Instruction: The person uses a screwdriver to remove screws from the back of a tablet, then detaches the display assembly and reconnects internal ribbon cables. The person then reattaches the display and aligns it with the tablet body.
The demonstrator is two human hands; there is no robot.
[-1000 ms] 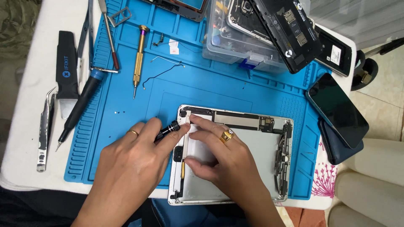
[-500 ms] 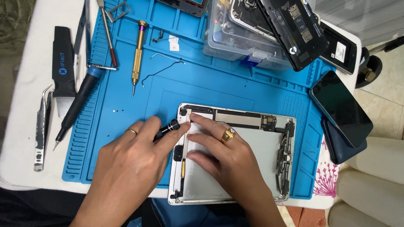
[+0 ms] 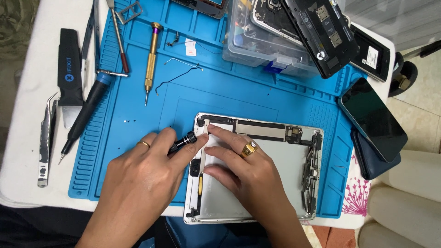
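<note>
Unmoved since before: left hand [image 3: 138,183] gripping black screwdriver [image 3: 183,141], right hand [image 3: 243,172] pressing flat, empty, on opened tablet [image 3: 275,170]; tip hidden.

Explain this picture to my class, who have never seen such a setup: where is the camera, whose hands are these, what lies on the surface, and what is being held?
The camera sits on a person's head and looks down at their own two bare hands. On a white table lies a blue work mat. On it rests an opened tablet shell, its inner parts showing. The left hand has a small black screwdriver in its grip, tip near the shell's upper left corner. The right hand, wearing a gold ring, presses flat on the shell. Nearby lie a gold screwdriver, a blue-handled driver, tweezers, a clear parts box and dark phones.
</note>
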